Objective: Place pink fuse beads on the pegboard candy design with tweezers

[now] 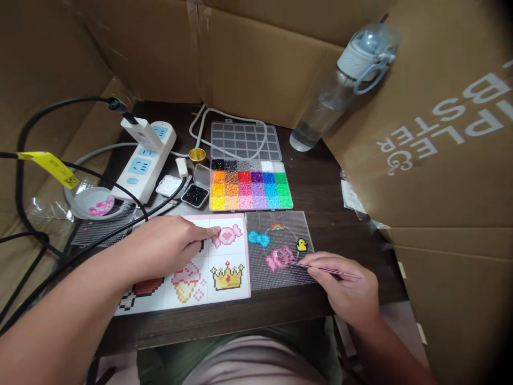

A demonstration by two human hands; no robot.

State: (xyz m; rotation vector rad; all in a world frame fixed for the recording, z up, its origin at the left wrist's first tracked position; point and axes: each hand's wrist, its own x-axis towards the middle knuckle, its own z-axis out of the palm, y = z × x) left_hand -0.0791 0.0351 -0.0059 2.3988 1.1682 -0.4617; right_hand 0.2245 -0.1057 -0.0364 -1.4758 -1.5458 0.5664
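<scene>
My left hand point(170, 239) rests on the pattern sheet point(156, 297), its index finger stretched out to the pink candy picture point(227, 235) and the other fingers curled under. It holds nothing that I can see. Between the fingers of my right hand point(348, 286) is a pair of thin tweezers point(331, 270). Their tips touch or hover over a pink bead candy point(276, 260) on the clear pegboard point(260, 280); I cannot tell which. The candy's middle is partly unfilled. Also on the board are a blue bead bow point(258, 238), a small rainbow point(277, 226) and a yellow duck point(302, 245).
Behind the board stands a divided bead box point(251, 187) with its lid open. Small bead boxes point(195, 195), a bowl of pink beads point(94, 203) and a power strip point(144, 160) sit left. Black cables point(84, 251) cross my left forearm. A water bottle point(340, 85) leans against cardboard walls point(256, 59).
</scene>
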